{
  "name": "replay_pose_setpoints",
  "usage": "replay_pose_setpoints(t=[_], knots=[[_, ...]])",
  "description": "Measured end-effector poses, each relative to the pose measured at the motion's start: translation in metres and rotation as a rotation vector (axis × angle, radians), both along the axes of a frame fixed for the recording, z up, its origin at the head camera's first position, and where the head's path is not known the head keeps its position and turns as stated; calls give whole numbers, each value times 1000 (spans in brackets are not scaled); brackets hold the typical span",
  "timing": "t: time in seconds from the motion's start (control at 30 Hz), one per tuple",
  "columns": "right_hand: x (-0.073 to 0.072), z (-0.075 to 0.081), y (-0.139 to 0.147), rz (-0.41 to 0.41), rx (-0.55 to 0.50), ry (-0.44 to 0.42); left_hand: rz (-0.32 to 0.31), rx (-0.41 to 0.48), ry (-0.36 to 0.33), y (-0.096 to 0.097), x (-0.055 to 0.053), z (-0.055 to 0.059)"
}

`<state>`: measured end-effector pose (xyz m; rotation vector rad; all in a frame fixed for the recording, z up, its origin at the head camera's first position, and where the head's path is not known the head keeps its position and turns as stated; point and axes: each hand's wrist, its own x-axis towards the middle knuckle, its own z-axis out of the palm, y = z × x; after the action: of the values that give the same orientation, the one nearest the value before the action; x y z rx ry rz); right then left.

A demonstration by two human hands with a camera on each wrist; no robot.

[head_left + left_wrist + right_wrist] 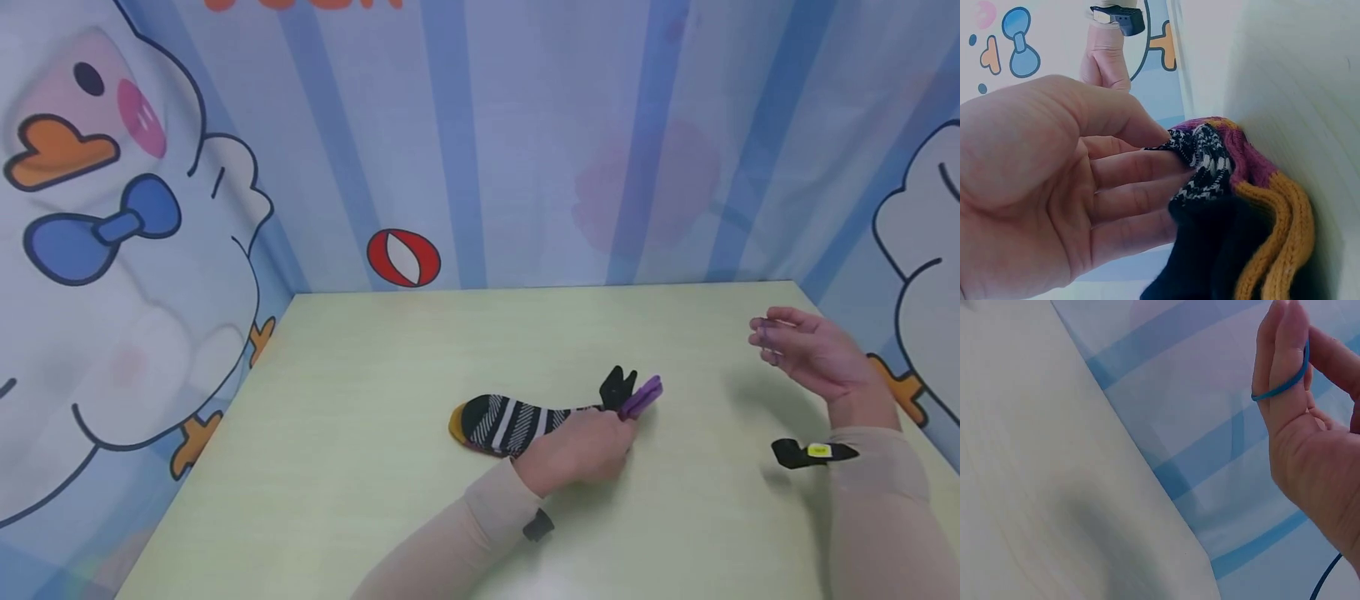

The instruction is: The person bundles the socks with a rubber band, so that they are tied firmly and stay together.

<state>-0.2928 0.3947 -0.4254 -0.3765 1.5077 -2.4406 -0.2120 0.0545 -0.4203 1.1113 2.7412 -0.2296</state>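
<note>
Patterned socks [517,421] lie together on the table, the upper one black with grey and white stripes and a mustard toe. My left hand [581,450] is over their right part and pinches a black-and-white knitted edge [1200,165] between thumb and fingers. A black sock end [617,388] and a purple strip [642,398] stick up just past my fingers. In the left wrist view, magenta and mustard ribbed knit [1282,219] hangs beside the fingertips. My right hand [813,354] is raised above the table's right side, fingers loosely together, with a thin blue loop [1285,387] around them.
The pale table [337,375] reaches back to a blue striped cloth backdrop [525,150]. Printed cloth with a white duck [150,333] borders the left side, and similar printed cloth [930,217] borders the right. Each wrist wears a dark strap.
</note>
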Motion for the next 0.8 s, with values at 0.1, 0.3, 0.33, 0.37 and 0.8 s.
replay_pose_setpoints(t=[0.1, 0.3, 0.33, 0.37, 0.8], knots=[[-1, 0, 0, -55, 83, -31, -1, 5, -1, 0, 0, 0], [-5, 0, -5, -132, 328, -38, 7, 20, -13, -1, 0, 1], [-6, 0, -6, -148, 393, -34, 6, 21, -14, -1, 0, 1], [-6, 0, -8, -163, 468, -28, 6, 23, -15, -1, 0, 0], [-5, 2, -31, -123, 1086, 145, 11, 14, -12, 0, 0, 0]])
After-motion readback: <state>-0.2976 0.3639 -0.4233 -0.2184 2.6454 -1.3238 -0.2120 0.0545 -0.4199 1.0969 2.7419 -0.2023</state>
